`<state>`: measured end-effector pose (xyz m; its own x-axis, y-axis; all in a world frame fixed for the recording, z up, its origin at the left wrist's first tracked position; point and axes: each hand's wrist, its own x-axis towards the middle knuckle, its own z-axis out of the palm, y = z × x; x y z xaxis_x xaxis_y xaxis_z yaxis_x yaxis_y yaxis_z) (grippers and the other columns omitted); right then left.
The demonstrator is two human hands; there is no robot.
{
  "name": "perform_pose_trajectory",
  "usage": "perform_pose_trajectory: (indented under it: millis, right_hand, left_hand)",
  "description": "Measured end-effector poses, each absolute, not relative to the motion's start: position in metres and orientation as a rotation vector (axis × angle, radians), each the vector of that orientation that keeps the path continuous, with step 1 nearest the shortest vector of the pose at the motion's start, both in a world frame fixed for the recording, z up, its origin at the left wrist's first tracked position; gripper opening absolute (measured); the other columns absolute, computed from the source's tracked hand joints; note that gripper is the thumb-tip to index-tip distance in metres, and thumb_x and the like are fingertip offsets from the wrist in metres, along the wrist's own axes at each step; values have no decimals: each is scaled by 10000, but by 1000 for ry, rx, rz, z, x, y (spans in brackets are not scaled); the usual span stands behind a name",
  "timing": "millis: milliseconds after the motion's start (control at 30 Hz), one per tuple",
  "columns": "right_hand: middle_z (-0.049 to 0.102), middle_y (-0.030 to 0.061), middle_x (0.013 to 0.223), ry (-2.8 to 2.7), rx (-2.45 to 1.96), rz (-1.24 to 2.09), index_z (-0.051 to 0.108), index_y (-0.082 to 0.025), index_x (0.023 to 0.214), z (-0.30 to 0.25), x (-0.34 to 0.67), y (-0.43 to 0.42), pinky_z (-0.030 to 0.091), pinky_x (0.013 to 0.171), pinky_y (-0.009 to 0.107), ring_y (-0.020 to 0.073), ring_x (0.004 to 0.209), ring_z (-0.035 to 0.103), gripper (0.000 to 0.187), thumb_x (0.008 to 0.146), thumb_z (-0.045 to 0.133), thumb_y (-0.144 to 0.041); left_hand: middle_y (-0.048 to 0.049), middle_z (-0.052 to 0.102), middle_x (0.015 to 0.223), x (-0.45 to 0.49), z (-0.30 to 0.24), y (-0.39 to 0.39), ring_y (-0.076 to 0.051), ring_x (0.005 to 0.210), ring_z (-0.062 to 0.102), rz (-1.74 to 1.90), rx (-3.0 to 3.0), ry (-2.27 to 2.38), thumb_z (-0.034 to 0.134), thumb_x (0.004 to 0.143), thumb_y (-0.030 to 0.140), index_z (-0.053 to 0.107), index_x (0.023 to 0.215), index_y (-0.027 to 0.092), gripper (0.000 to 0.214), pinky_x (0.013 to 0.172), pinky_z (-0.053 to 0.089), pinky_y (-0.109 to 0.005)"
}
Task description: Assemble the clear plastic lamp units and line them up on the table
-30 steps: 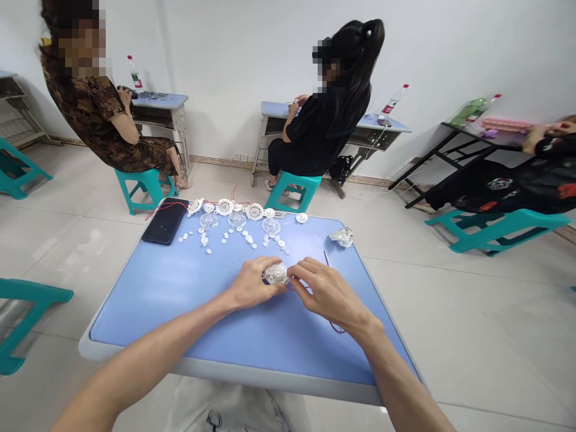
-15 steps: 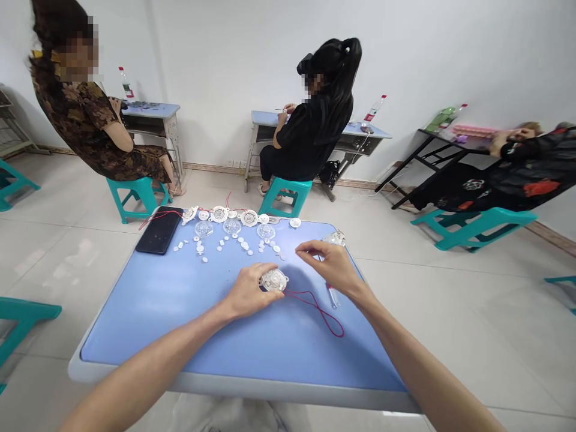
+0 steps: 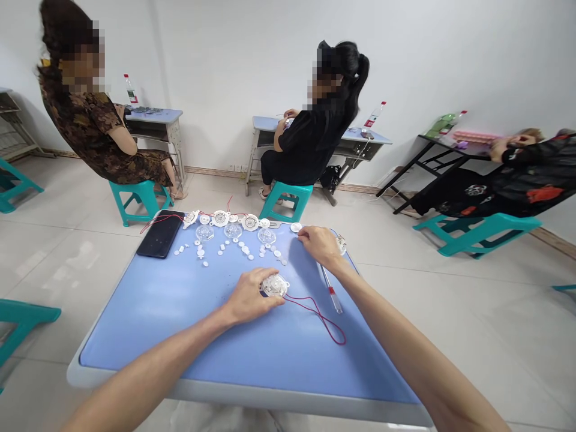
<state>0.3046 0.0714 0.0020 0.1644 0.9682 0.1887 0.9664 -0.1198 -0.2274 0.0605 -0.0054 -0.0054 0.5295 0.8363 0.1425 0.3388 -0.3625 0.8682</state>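
My left hand is closed around a round clear-and-white plastic gear case, holding it just above or on the blue tabletop. A red cord runs from the case and loops to the right on the table. Near the far right edge, my right hand has its fingertips pinched together at the edge of a small white plastic disc. Whether the fingers grip that disc or something smaller cannot be made out. Under the right wrist lies a screwdriver with a clear handle and red band.
Along the far edge are white gear housings, clear covers and several small white parts. A black phone lies far left; another housing is far right. Other people sit at desks beyond, on green stools.
My right hand has moved away from me, up to the white disc at the far edge. More of the screwdriver now shows. The left hand keeps its hold on the gear case.
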Motion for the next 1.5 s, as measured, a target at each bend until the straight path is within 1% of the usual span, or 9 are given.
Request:
perform_pose_trajectory:
  millis: [133, 367, 500, 633, 767, 1067, 1500]
  right_hand:
    - [764, 90, 965, -1811, -2212, 1, 770, -212, 915, 1, 303, 74, 451, 741, 293, 236, 890, 687, 230, 838, 555, -184]
    - [768, 98, 943, -1771, -2243, 8, 779, -202, 941, -2, 302, 77, 449, 737, 290, 236, 875, 691, 247, 854, 548, -206]
    - [768, 98, 940, -1782, -2240, 17, 782, -201, 926, -2, 302, 77, 449, 741, 285, 234, 878, 693, 246, 849, 548, -203]
    - [766, 106, 943, -1790, -2234, 17, 780, -195, 924, 0, 301, 76, 455, 742, 291, 240, 874, 692, 261, 848, 530, -195]
    - [766, 107, 944, -1800, -2235, 22, 779, -192, 934, 1, 302, 75, 458, 744, 291, 242, 877, 692, 263, 837, 534, -186]
    - [768, 93, 924, -1812, -2249, 32, 778, -200, 926, -1, 304, 77, 456, 746, 282, 229, 873, 691, 254, 825, 546, -176]
    - [769, 92, 926, -1805, -2241, 41, 778, -200, 929, 1, 303, 74, 457, 772, 289, 244, 906, 694, 257, 803, 561, -147]
  left_hand:
    - [-90, 684, 1196, 60, -5, -5, -259, 1081, 645, 749, 1928, 960, 797, 668, 244, 655, 1192, 165, 549, 1017, 470, -380]
    - [-83, 686, 1190, 60, -6, -5, -257, 1087, 643, 753, 1937, 960, 800, 664, 248, 655, 1193, 174, 553, 1014, 471, -372]
    - [-93, 682, 1204, 60, -6, -5, -260, 1089, 643, 756, 1929, 962, 801, 663, 239, 654, 1198, 158, 560, 1021, 469, -377]
    - [-80, 682, 1209, 60, -6, -5, -257, 1089, 645, 756, 1932, 959, 798, 668, 251, 654, 1199, 183, 554, 1027, 465, -381]
    - [-83, 683, 1207, 60, -6, -5, -259, 1085, 649, 750, 1925, 960, 800, 665, 247, 655, 1198, 171, 558, 1026, 467, -374]
    - [-79, 683, 1210, 60, -6, -6, -259, 1092, 648, 755, 1934, 963, 801, 667, 261, 656, 1197, 184, 555, 1031, 462, -375]
    - [-78, 682, 1216, 60, -8, -5, -261, 1103, 645, 763, 1938, 957, 800, 667, 266, 657, 1198, 193, 555, 1030, 466, -377]
